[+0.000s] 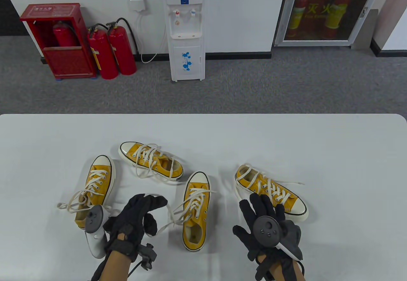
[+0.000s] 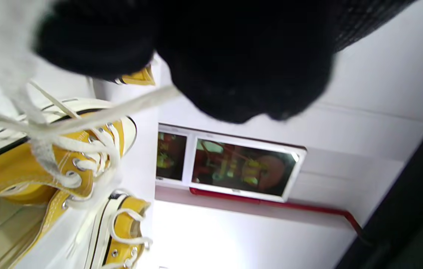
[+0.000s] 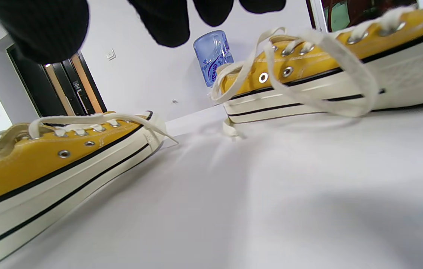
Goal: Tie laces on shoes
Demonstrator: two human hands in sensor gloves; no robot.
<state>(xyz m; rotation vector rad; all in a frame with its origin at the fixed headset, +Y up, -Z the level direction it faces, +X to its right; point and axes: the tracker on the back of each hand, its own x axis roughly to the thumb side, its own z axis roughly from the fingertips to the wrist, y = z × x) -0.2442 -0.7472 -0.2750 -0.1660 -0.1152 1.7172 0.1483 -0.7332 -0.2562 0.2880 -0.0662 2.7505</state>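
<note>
The left hand [image 1: 140, 217] pinches a lace [image 1: 173, 212] of the middle shoe [image 1: 194, 211]; the right hand [image 1: 264, 223], fingers spread and empty, should take the other end before crossing.

An office-like room: grey carpet, a water dispenser [image 1: 187, 29], red fire extinguishers [image 1: 111, 52], a white table [image 1: 318, 153].

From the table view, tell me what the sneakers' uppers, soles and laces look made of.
Uppers: likely yellow canvas, matte and stitched, metal eyelets. Soles: probably off-white rubber, smooth with a black stripe. Laces: flat woven cream fabric, probably cotton.
</note>
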